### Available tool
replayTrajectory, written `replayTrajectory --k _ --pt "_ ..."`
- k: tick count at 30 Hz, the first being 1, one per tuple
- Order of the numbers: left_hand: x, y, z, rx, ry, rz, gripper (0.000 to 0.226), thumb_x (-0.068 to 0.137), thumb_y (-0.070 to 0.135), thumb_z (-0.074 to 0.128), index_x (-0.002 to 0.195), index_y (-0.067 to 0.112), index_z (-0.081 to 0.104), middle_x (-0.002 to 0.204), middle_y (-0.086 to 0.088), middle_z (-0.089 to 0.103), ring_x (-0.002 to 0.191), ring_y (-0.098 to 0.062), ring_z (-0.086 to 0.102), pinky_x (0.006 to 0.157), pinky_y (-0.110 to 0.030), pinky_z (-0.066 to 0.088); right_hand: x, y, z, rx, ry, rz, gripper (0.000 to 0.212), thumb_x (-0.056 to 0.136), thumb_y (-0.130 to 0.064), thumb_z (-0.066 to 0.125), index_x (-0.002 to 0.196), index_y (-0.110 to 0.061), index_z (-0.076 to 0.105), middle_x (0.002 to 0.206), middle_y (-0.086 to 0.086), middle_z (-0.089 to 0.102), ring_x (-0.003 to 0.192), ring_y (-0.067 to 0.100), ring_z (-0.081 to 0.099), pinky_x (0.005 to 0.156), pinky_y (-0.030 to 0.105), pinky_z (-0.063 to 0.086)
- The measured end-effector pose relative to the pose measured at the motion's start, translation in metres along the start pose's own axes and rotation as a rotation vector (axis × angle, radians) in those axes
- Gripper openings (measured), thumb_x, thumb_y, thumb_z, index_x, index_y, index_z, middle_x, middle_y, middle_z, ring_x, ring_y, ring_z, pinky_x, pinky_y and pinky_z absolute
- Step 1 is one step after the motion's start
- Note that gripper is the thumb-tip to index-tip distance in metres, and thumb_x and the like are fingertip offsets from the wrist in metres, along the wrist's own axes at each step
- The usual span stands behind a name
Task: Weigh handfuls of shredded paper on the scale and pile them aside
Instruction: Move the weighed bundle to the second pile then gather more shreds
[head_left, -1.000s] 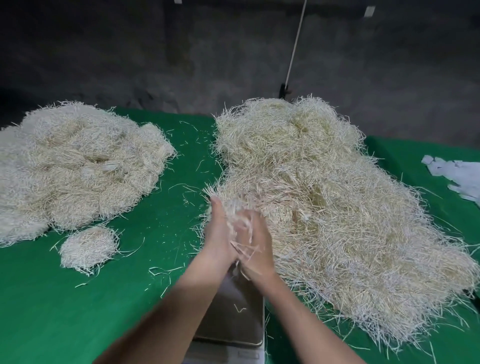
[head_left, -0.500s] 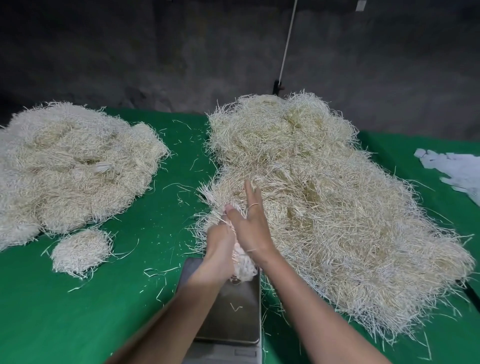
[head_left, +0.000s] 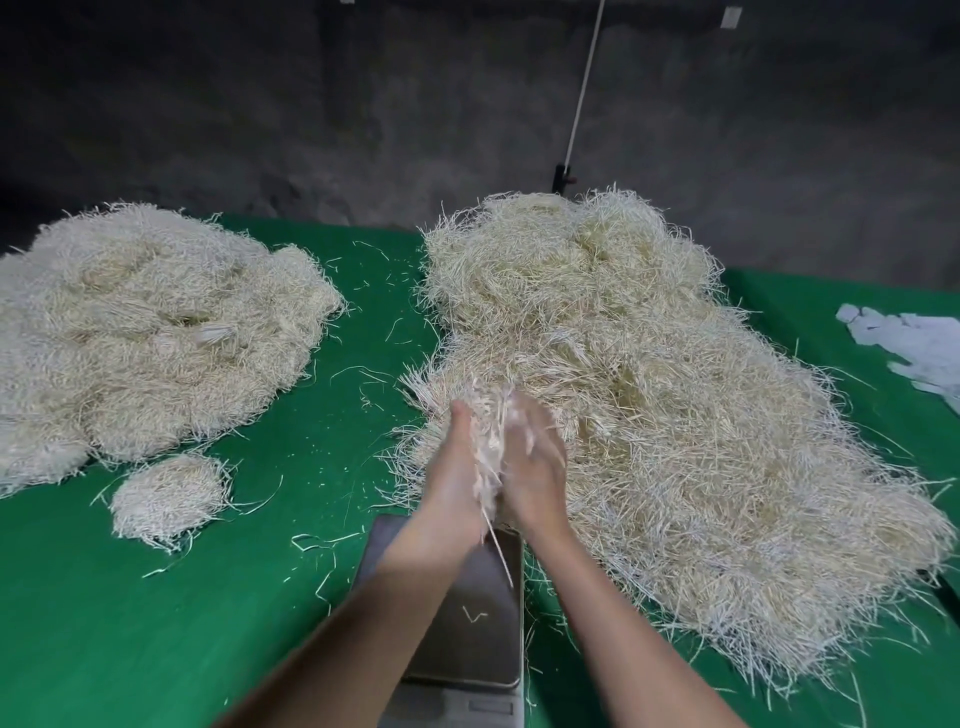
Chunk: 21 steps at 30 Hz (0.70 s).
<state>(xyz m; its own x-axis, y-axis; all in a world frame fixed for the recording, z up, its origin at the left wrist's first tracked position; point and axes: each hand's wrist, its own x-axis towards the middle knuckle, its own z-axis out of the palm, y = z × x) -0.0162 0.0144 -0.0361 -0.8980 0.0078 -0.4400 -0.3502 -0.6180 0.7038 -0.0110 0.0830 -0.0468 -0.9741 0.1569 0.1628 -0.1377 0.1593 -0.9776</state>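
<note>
While both hands are up over the far end of the scale (head_left: 467, 639), the handful of shredded paper (head_left: 491, 457) sits sandwiched between them, a few strands dangling down toward the platter; the left hand (head_left: 454, 478) grips it from its side; the right hand (head_left: 537, 467) presses in from the other side, but it's smeared with blur so I can't tell if those fingers curl or lie flat.

The scale's platter is mostly bare, just 1 bent strand on it; its right edge is just beside the ragged fringe of the big pile (head_left: 701, 441), which sprawls from the table's far edge toward the near right. The 2nd pile (head_left: 145, 332) sits well apart on the left, running off the left edge of view, with 1 small clump (head_left: 166, 493) just beside its near edge.

Between the 2 piles there's an open lane of green tablecloth (head_left: 130, 639) with only stray shreds; the near left is the widest open patch. Some white paper scraps (head_left: 914, 343) lie at the far right edge.
</note>
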Motion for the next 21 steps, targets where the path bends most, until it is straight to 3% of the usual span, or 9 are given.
replayTrajectory --k 3,5,8,11,13,16,18,19,21 --pt "0.013 0.019 -0.001 0.141 0.262 0.163 0.042 0.092 0.042 0.056 0.11 0.006 0.063 0.087 -0.01 0.07 0.074 -0.022 0.069 0.066 -0.027 0.056 -0.029 0.003 0.015 -0.142 -0.27 -0.057 0.047 0.089 -0.051 0.035 0.135 -0.058 0.026 0.15 -0.014 0.032 0.127 -0.008 0.039 0.105 0.02 0.036" --pt "0.004 0.005 0.003 0.243 0.243 0.215 0.045 0.093 0.039 0.056 0.113 -0.001 0.061 0.08 -0.007 0.071 0.065 -0.016 0.068 0.054 -0.021 0.051 -0.008 -0.001 0.011 -0.192 -0.194 -0.075 0.057 0.093 -0.061 0.031 0.146 -0.049 0.013 0.156 -0.012 0.021 0.139 0.006 0.028 0.114 0.037 0.03" --pt "0.001 -0.008 0.005 0.29 0.204 0.059 0.051 0.09 0.055 0.051 0.111 0.01 0.057 0.095 -0.006 0.069 0.071 -0.016 0.069 0.06 -0.028 0.054 0.012 -0.012 0.0 -0.154 -0.123 -0.004 0.051 0.098 -0.046 0.038 0.146 -0.046 0.02 0.156 -0.014 0.015 0.143 0.013 0.022 0.115 0.042 0.025" --pt "0.009 0.014 0.003 0.26 0.243 0.108 0.056 0.092 0.06 0.039 0.094 0.01 0.064 0.08 -0.007 0.063 0.066 -0.018 0.065 0.06 -0.021 0.051 -0.022 -0.008 0.017 -0.127 -0.162 -0.126 0.044 0.092 -0.05 0.037 0.136 -0.045 0.039 0.139 -0.021 0.041 0.123 0.005 0.049 0.104 0.025 0.041" --pt "0.005 0.012 0.006 0.312 0.304 0.155 0.059 0.095 0.057 0.035 0.116 0.008 0.061 0.079 -0.004 0.06 0.062 -0.013 0.061 0.048 -0.017 0.047 -0.017 0.002 0.021 -0.066 -0.168 -0.089 0.037 0.097 -0.043 0.037 0.134 -0.045 0.042 0.138 -0.015 0.047 0.11 -0.003 0.053 0.093 0.015 0.043" --pt "-0.008 -0.013 0.013 0.365 0.229 0.13 0.076 0.084 0.068 0.037 0.136 0.014 0.046 0.109 -0.006 0.066 0.094 -0.018 0.065 0.072 -0.03 0.054 0.014 0.002 0.004 -0.037 -0.139 0.201 0.044 0.101 -0.044 0.031 0.139 -0.026 0.044 0.127 0.002 0.059 0.084 0.009 0.055 0.079 0.022 0.052" --pt "-0.001 -0.01 0.009 0.362 0.274 0.14 0.071 0.085 0.064 0.044 0.123 0.005 0.055 0.093 -0.01 0.068 0.072 -0.015 0.067 0.055 -0.021 0.052 0.004 0.007 0.004 -0.099 -0.242 0.171 0.054 0.099 -0.052 0.024 0.145 -0.026 0.035 0.142 -0.002 0.045 0.112 0.006 0.053 0.093 0.02 0.044" --pt "0.005 -0.002 0.006 0.346 0.328 0.149 0.063 0.09 0.057 0.047 0.116 0.001 0.058 0.084 -0.01 0.067 0.061 -0.013 0.065 0.047 -0.018 0.048 -0.007 0.009 0.007 -0.103 -0.314 0.14 0.055 0.099 -0.052 0.023 0.15 -0.031 0.021 0.151 -0.01 0.027 0.127 0.001 0.037 0.101 0.015 0.033" --pt "0.018 0.014 -0.005 0.341 0.411 0.136 0.062 0.095 0.051 0.045 0.123 -0.003 0.053 0.102 -0.015 0.066 0.081 -0.021 0.068 0.066 -0.021 0.053 -0.028 0.016 0.01 -0.14 -0.449 0.091 0.059 0.099 -0.049 0.029 0.149 -0.041 -0.002 0.156 -0.018 -0.007 0.138 -0.006 0.0 0.109 0.014 0.005"
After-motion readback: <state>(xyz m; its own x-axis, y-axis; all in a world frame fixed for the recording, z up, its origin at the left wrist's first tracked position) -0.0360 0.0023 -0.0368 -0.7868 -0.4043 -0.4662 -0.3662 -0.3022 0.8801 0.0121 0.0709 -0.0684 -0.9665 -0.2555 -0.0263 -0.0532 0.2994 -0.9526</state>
